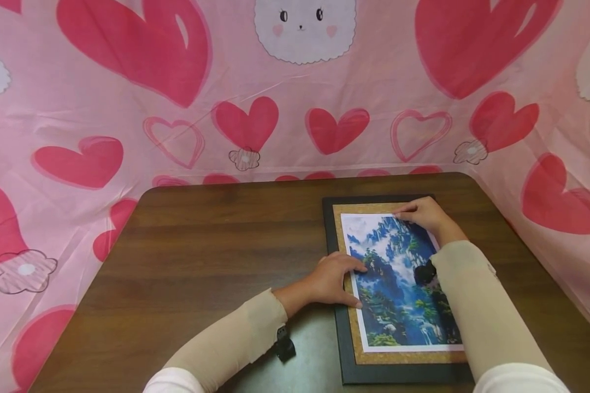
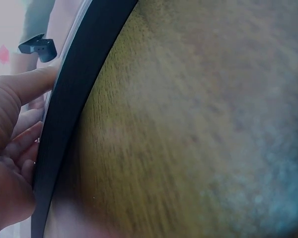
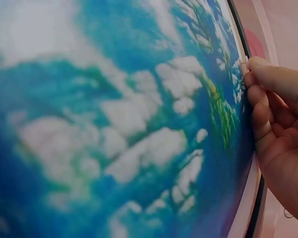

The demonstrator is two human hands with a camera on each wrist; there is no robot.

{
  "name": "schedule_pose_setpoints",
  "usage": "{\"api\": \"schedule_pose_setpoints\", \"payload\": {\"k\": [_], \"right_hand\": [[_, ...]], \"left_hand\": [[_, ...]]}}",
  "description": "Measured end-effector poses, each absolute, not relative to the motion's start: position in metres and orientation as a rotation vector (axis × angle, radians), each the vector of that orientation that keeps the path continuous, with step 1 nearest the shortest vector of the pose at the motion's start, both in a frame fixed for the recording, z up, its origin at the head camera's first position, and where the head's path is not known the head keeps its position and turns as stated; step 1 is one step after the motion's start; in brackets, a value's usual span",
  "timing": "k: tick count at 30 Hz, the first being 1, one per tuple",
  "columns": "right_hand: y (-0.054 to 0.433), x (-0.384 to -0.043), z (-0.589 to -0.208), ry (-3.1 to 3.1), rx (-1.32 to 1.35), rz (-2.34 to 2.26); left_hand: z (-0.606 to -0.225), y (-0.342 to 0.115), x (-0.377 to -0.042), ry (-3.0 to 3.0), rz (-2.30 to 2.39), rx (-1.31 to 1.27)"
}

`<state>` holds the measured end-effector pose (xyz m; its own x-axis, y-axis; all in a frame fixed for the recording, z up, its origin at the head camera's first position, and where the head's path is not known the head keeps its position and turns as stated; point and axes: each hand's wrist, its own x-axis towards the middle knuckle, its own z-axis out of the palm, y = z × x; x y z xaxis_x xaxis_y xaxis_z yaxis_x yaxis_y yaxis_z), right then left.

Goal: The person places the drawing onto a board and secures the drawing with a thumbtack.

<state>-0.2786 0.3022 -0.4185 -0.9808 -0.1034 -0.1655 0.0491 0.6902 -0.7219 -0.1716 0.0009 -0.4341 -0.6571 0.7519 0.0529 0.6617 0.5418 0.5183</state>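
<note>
A landscape print [image 1: 398,284] with blue mountains and a white border lies on a cork sheet [image 1: 349,335], inside a dark frame [image 1: 341,349]. My left hand [image 1: 326,281] rests at the print's left border, index finger and thumb spread apart on it. In the left wrist view, the left hand [image 2: 12,144] shows beside the dark frame edge [image 2: 72,89]. At the top border, my right hand [image 1: 430,218] pinches the print's edge with thumb and curled fingers. The right wrist view has the right hand [image 3: 283,119] at the print's edge; the exact pinch point is small and partly hidden.
The frame lies on the right half of a brown wooden table [image 1: 216,262]. A pink cloth [image 1: 295,82] with red hearts hangs around the table's back and sides. Small black cameras [image 1: 285,346] sit on both wrists; the right forearm covers the print's lower right part.
</note>
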Motion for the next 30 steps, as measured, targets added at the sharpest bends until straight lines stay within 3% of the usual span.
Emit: {"api": "schedule_pose_setpoints", "payload": {"k": [30], "right_hand": [[0.2987,-0.2795,-0.4173,2.757,-0.078,-1.098]], "left_hand": [[-0.4363,-0.0003,-0.1707,2.6,0.771,1.217]]}}
